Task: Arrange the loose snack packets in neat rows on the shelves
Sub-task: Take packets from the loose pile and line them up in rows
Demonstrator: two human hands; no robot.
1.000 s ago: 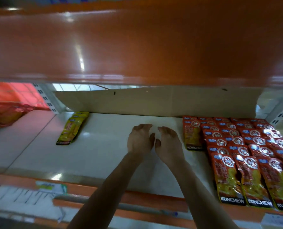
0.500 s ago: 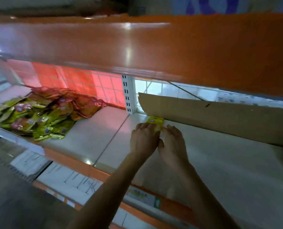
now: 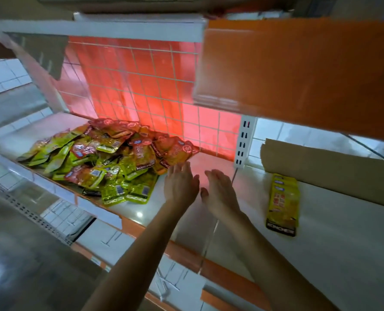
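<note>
Two hands: both reached into the lower shelf bay side by side, palms down, nothing held in either.
Left hand point(image 3: 181, 185): fingers straight and loosely together. Fingertips are placed at the right edge of the packet pile; contact with the nearest red packet cannot be told.
Right hand point(image 3: 220, 191): fingers extended and relaxed, positioned above bare shelf just right of the left hand. Contact with the surface cannot be told. A small gap is seen between the two thumbs.
Loose snack packets point(image 3: 101, 162): heaped unsorted on the left section of the shelf. Yellow-green packets are mostly at the front and left, red ones piled toward the back against the grid. Many are overlapped and tilted; no rows formed.
Yellow stack point(image 3: 284, 205): a few yellow packets laid flat and overlapped in one line on the right section, black band toward the front edge. It is well apart from the pile, to the right of the right hand, just in front of the cardboard.
Shelf point(image 3: 343, 239): white surface, orange front lip. The joint between sections is seen running under the right hand.
Cardboard sheet point(image 3: 332, 173): stood on edge along the back of the right section.
Wire grid point(image 3: 141, 86): white mesh with red backing, located behind the pile.
Slotted post point(image 3: 242, 142): white upright, set between grid and cardboard.
Upper shelf point(image 3: 309, 70): orange, overhung at top right, blurred.
</note>
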